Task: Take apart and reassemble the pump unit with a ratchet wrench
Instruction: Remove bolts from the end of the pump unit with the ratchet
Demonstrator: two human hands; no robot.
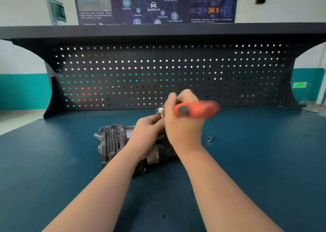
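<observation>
The dark metal pump unit (112, 143) lies on its side on the blue workbench (255, 161), partly hidden by my forearms. Above it my right hand (181, 124) grips the ratchet wrench (195, 109) by its orange and grey handle, which is blurred and points right. My left hand (148, 133) pinches the wrench's silver head (160, 110) from below. A small silver socket (209, 138) lies loose on the bench to the right of the pump.
A black pegboard back panel (167, 73) with a shelf rises behind the bench. A plastic water bottle (56, 5) stands on the shelf at the left, in front of a dark poster (155, 4).
</observation>
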